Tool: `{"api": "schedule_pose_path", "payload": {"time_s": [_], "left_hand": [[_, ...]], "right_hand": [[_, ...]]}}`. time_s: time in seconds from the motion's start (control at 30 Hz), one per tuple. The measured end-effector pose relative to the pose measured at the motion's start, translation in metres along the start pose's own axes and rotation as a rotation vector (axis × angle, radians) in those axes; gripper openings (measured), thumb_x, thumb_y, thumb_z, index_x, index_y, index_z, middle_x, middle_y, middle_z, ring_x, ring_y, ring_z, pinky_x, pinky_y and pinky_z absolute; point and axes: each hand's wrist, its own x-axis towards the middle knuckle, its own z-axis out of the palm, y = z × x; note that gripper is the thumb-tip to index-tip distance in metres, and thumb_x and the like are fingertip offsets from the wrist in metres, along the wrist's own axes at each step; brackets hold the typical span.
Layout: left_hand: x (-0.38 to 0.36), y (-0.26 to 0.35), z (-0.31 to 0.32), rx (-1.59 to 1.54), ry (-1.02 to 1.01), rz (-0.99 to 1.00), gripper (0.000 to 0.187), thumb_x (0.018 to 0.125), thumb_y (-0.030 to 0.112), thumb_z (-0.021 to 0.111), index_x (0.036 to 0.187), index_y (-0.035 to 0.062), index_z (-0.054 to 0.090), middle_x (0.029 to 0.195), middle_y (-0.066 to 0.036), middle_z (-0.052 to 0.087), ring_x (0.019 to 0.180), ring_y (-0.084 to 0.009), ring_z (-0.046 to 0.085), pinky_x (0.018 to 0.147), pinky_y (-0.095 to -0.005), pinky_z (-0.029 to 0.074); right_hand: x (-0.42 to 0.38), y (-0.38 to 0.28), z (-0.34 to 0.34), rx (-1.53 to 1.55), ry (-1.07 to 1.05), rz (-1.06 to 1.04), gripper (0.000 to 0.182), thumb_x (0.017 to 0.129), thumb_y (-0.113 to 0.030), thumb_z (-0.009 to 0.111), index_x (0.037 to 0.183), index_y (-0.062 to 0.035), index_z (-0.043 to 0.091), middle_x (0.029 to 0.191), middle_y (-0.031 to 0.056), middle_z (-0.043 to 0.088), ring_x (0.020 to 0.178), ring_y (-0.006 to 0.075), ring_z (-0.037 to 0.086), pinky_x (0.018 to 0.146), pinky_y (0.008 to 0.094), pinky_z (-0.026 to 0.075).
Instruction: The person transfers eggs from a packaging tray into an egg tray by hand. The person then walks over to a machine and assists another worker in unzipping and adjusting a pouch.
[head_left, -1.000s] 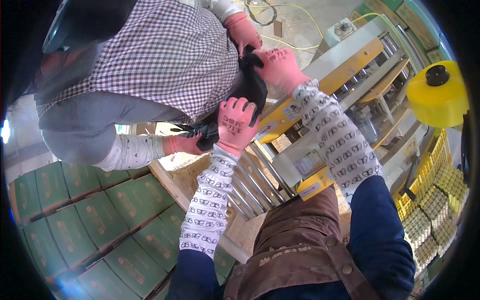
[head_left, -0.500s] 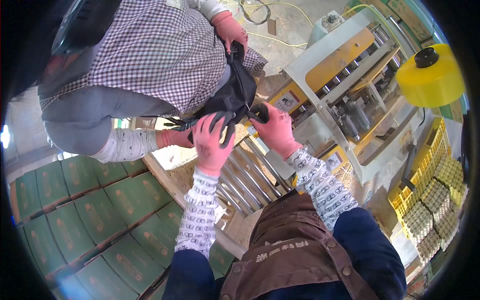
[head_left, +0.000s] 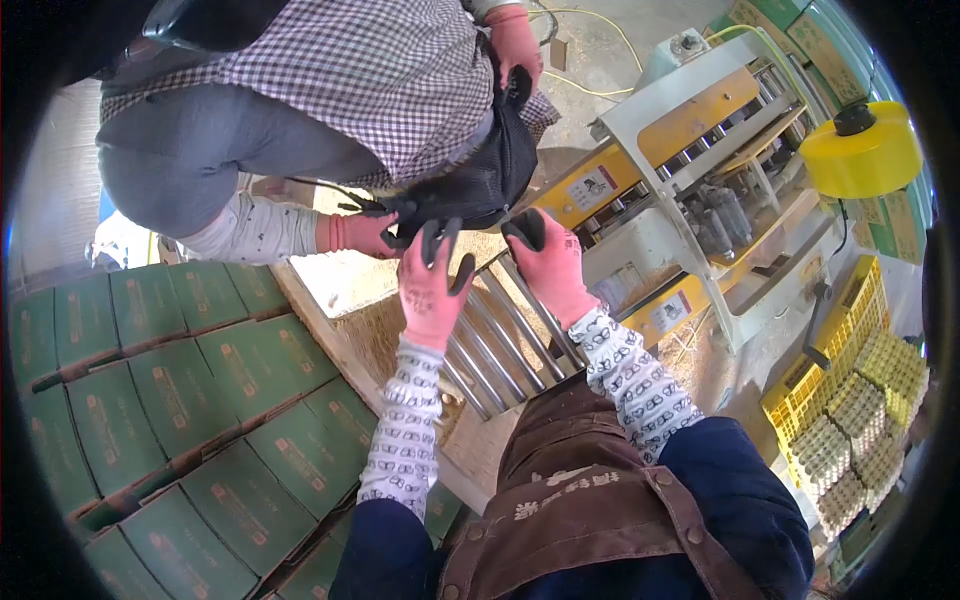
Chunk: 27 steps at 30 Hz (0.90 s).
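Note:
A black mesh bag [head_left: 478, 185] hangs at another person's waist. My left hand [head_left: 432, 300], in a pink glove with dark fingertips, is just below the bag with its fingers spread and nothing in them. To the right, my right hand [head_left: 555, 270] wears a matching glove; its dark fingers are bent but parted, near the bag's lower right corner, and appear to hold nothing. The other person's gloved hands, one at the bag's top [head_left: 515, 50] and one at its lower left [head_left: 360, 235], stay by the bag.
Metal rollers [head_left: 510, 345] lie beneath my hands. A white and yellow machine [head_left: 650, 200] stands at right, with a yellow container [head_left: 862, 155] beside it. Green cartons [head_left: 200, 400] are stacked at lower left. Egg trays [head_left: 860, 420] sit by a yellow crate [head_left: 780, 395].
Both my hands have come away from the bag; my left fingers have spread and the right ones have loosened. The other person and the bag appear higher and further right in view.

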Motion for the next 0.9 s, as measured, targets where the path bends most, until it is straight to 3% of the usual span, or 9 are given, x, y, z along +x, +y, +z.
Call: {"api": "schedule_pose_path", "payload": {"time_s": [0.07, 0.23, 0.4, 0.6, 0.67, 0.73, 0.77, 0.87, 0.9], "left_hand": [[0.01, -0.001, 0.017, 0.018, 0.035, 0.026, 0.051, 0.072, 0.019, 0.074, 0.12, 0.0155, 0.055, 0.121, -0.019, 0.048, 0.104, -0.0349, 0.05, 0.088, -0.0456, 0.041], [0.036, -0.012, 0.034, -0.015, 0.155, 0.101, 0.048, 0.063, 0.01, 0.076, 0.109, 0.0098, 0.059, 0.106, -0.014, 0.055, 0.096, -0.0341, 0.056, 0.082, -0.0427, 0.046], [0.042, -0.011, 0.036, -0.06, 0.194, 0.086, 0.035, 0.07, 0.016, 0.071, 0.102, 0.0105, 0.06, 0.101, -0.01, 0.057, 0.091, -0.0296, 0.058, 0.076, -0.0399, 0.049], [0.03, -0.025, 0.027, -0.145, 0.094, 0.145, 0.033, 0.071, 0.014, 0.07, 0.101, 0.0085, 0.059, 0.097, -0.01, 0.057, 0.087, -0.0296, 0.059, 0.074, -0.0379, 0.049], [0.019, -0.022, 0.018, -0.263, -0.006, 0.062, 0.033, 0.072, 0.008, 0.068, 0.104, 0.0062, 0.06, 0.1, -0.012, 0.058, 0.089, -0.0322, 0.06, 0.076, -0.0376, 0.049], [0.001, -0.016, 0.006, -0.383, -0.078, -0.021, 0.032, 0.072, 0.002, 0.066, 0.103, 0.004, 0.059, 0.103, -0.015, 0.058, 0.092, -0.0352, 0.06, 0.079, -0.0373, 0.05], [-0.006, -0.01, 0.001, -0.38, -0.084, -0.134, 0.03, 0.077, -0.003, 0.059, 0.107, 0.0005, 0.059, 0.103, -0.014, 0.061, 0.093, -0.0301, 0.063, 0.082, -0.0347, 0.049], [-0.032, -0.02, 0.009, -0.758, 0.014, -0.463, 0.029, 0.082, -0.002, 0.055, 0.111, 0.0001, 0.058, 0.103, -0.011, 0.061, 0.087, -0.0218, 0.062, 0.08, -0.0302, 0.049], [-0.034, -0.017, 0.009, -1.083, 0.052, -0.68, 0.023, 0.09, 0.0, 0.048, 0.11, -0.0036, 0.058, 0.102, -0.009, 0.063, 0.086, -0.015, 0.06, 0.078, -0.0268, 0.048]], "right_hand": [[-0.007, -0.002, -0.006, 0.126, 0.037, 0.02, 0.029, 0.076, -0.019, 0.067, 0.099, -0.0035, 0.06, 0.086, 0.0179, 0.065, 0.083, 0.035, 0.063, 0.072, 0.0403, 0.049], [-0.007, 0.006, 0.002, -0.014, 0.076, -0.01, 0.027, 0.077, -0.016, 0.067, 0.1, -0.0027, 0.059, 0.087, 0.0181, 0.065, 0.083, 0.0348, 0.063, 0.071, 0.0396, 0.05], [-0.016, 0.006, 0.028, -0.102, 0.012, 0.026, 0.044, 0.079, -0.023, 0.067, 0.116, -0.0041, 0.052, 0.095, 0.0183, 0.064, 0.088, 0.0355, 0.062, 0.078, 0.0435, 0.048], [-0.019, 0.004, 0.042, -0.116, -0.038, 0.053, 0.043, 0.081, -0.024, 0.064, 0.117, -0.0046, 0.052, 0.094, 0.0176, 0.065, 0.087, 0.0354, 0.062, 0.078, 0.0437, 0.048], [-0.021, 0.002, 0.04, -0.114, -0.07, 0.111, 0.045, 0.081, -0.024, 0.064, 0.119, -0.0038, 0.051, 0.094, 0.0177, 0.065, 0.089, 0.0352, 0.062, 0.079, 0.0436, 0.048], [-0.036, 0.009, 0.078, 0.219, 0.18, 0.006, 0.046, 0.081, -0.024, 0.064, 0.119, -0.0015, 0.05, 0.091, 0.0171, 0.065, 0.087, 0.0348, 0.062, 0.077, 0.0437, 0.048], [-0.04, 0.005, 0.069, -0.026, 0.083, -0.01, 0.048, 0.081, -0.024, 0.064, 0.12, 0.0001, 0.049, 0.09, 0.0168, 0.066, 0.086, 0.0348, 0.062, 0.075, 0.0434, 0.048], [-0.011, 0.003, 0.057, -0.139, -0.08, -0.048, 0.052, 0.082, -0.024, 0.063, 0.125, 0.0003, 0.046, 0.092, 0.0185, 0.065, 0.086, 0.0358, 0.062, 0.077, 0.0431, 0.048], [-0.01, -0.015, 0.052, -0.129, 0.0, -0.088, 0.051, 0.082, -0.024, 0.063, 0.125, 0.0001, 0.046, 0.091, 0.0201, 0.065, 0.085, 0.0366, 0.063, 0.076, 0.0439, 0.048]]}}
